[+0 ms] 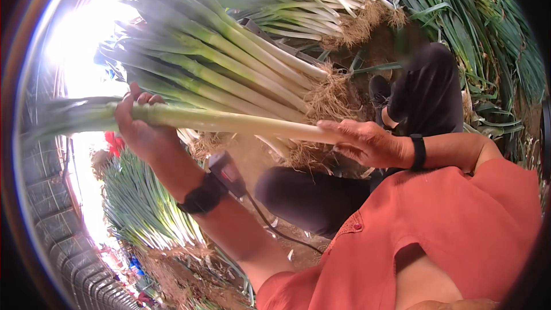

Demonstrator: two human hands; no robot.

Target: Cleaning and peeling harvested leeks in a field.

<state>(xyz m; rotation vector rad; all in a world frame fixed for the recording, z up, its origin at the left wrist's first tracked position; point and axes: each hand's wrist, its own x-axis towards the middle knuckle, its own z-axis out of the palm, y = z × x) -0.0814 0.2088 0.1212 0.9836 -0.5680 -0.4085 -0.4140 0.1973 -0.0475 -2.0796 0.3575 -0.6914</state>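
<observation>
My left hand is closed around a long leek where its pale shaft turns green. The leek lies nearly level across the view, its blurred leaves pointing left. At its white end my right hand grips with thumb and fingers; that tip is partly hidden by them. Just beyond, a large pile of leeks lies with its bushy roots toward the right. Both wrists wear black bands, and a grey box with a cable shows beside the left one.
More leeks lie at the far side. Long green leaves are heaped at the right, and another leek bundle lies at the lower left. My dark-trousered legs are bent on the brown ground. Bright light glares at the left.
</observation>
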